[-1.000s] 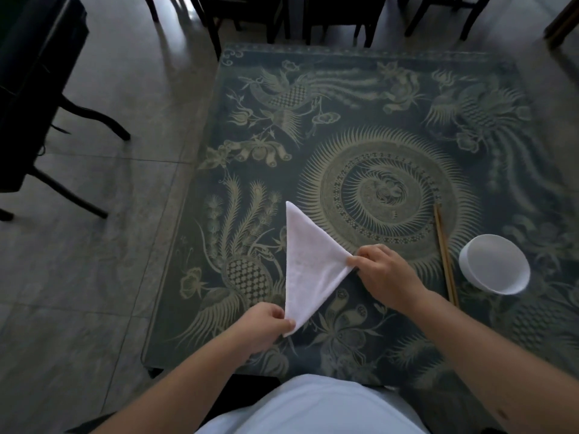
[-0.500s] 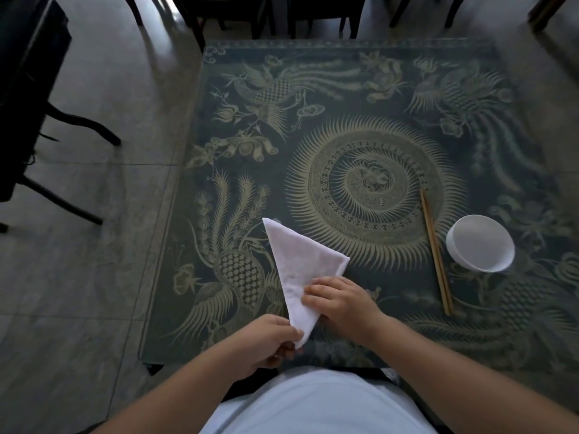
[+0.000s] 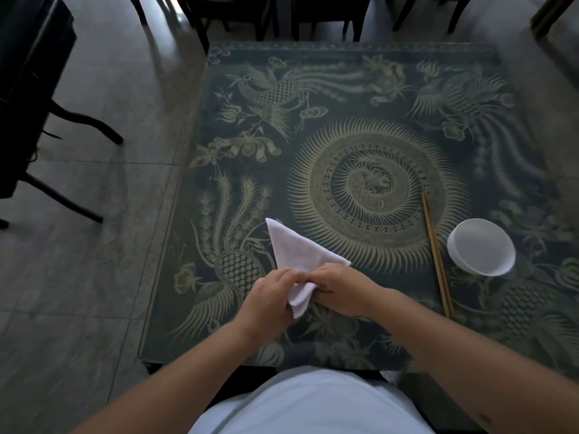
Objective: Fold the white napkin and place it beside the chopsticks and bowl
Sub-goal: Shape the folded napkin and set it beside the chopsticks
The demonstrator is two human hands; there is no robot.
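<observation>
The white napkin [image 3: 297,252] lies as a folded triangle on the patterned table [image 3: 360,89], its far tip pointing up and left. My left hand [image 3: 266,302] grips its near corner and lifts it off the table. My right hand [image 3: 341,286] presses and pinches the napkin's near middle, touching the left hand. The near part of the napkin is hidden between both hands. A pair of wooden chopsticks [image 3: 435,252] lies to the right, running near to far. A white bowl [image 3: 481,247] sits just right of the chopsticks.
The table's left edge [image 3: 175,214] drops to a grey tiled floor. Dark chairs [image 3: 238,14] stand beyond the far edge, and a black chair [image 3: 28,89] stands on the floor at the left. My white shirt [image 3: 313,402] fills the bottom centre.
My left hand has lifted the napkin's near corner up and toward the right hand. My right hand has slid from the right corner to the napkin's near middle. The camera has shifted slightly.
</observation>
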